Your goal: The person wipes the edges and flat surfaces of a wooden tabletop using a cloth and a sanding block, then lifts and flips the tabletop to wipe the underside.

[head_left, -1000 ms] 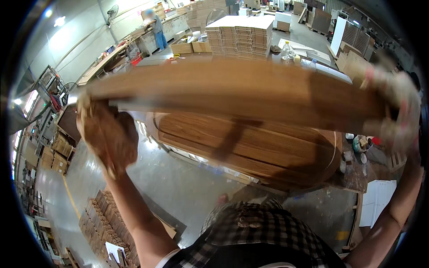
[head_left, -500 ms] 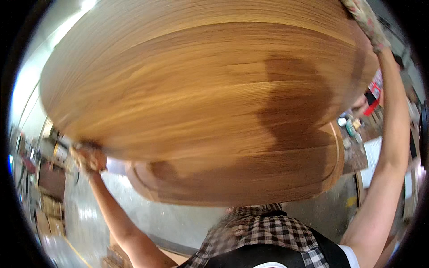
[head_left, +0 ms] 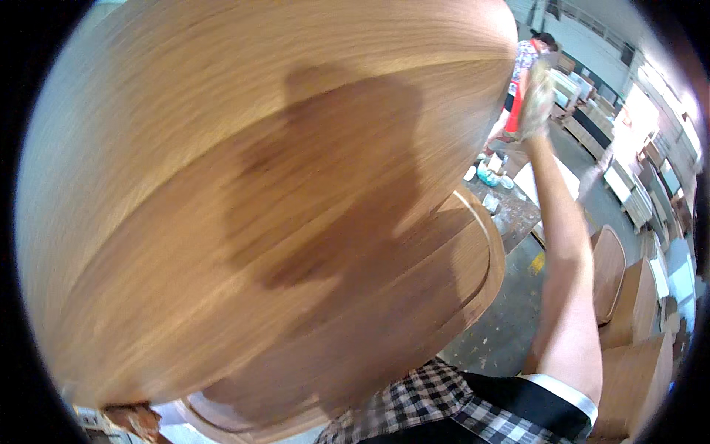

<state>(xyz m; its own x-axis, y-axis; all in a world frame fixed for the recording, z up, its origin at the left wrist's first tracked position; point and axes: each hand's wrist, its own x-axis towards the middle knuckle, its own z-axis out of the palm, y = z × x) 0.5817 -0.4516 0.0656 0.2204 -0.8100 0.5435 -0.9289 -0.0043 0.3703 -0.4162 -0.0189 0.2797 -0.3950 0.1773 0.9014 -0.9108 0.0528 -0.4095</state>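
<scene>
A large wooden tabletop (head_left: pixel 148 214) with a rounded edge stands raised and tilted in front of me, filling most of the view, a dark shadow across its face. My left hand (head_left: pixel 134 422), in a brownish glove, grips its lower left edge; the fingertips are partly hidden. My right hand (head_left: pixel 538 103), in a pale patterned glove, is raised beyond the tabletop's right edge, with a gap between them. It is blurred, but its fingers look stretched upward and hold nothing visible. Below the tabletop lies a second rounded wooden panel (head_left: pixel 473 259) with a curved groove near its rim, close to my apron.
At right, a worktable (head_left: pixel 518 214) bears small pots and a white sheet (head_left: pixel 547 181). Beyond it a person (head_left: pixel 526 59) in a red apron stands. Wooden panels (head_left: pixel 608 270) lean at far right, with stacked boards (head_left: pixel 629 192) farther back on the grey floor.
My view has swung rightward. My right hand has come off the tabletop's right edge and is now apart from it. My left hand stays at the lower left edge.
</scene>
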